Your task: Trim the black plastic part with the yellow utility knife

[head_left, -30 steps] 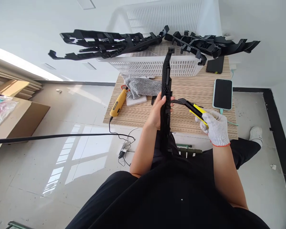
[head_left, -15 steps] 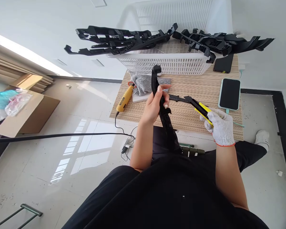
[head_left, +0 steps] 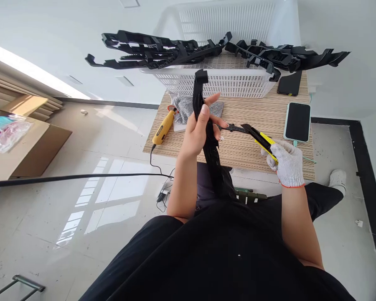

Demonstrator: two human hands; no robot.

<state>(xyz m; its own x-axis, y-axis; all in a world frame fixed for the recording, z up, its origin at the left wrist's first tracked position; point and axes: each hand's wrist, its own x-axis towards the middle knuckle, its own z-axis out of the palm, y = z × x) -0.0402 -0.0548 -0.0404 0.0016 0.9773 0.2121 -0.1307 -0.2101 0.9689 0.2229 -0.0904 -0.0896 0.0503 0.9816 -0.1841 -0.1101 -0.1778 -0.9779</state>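
Note:
My bare left hand (head_left: 198,133) grips a long black plastic part (head_left: 213,163) near its upper end. The part stands almost upright, its hooked top in front of the white basket and its lower end against my lap. My right hand (head_left: 285,162), in a white knit glove, holds a yellow and black utility knife (head_left: 260,140) that points left toward the part. Both hands hover over the near half of the small wooden table (head_left: 253,156).
A white slatted basket (head_left: 225,83) at the table's far edge carries several long black plastic parts (head_left: 163,52). Also on the table are a yellow rotary tool (head_left: 163,127) with its cord, a grey glove (head_left: 185,107), a phone (head_left: 297,121) and a dark phone (head_left: 289,83). Cardboard boxes (head_left: 25,154) stand at left.
My left hand swung the black part from upright in the middle to tilted left and lifted it a little. The right hand with the knife stayed nearly in place.

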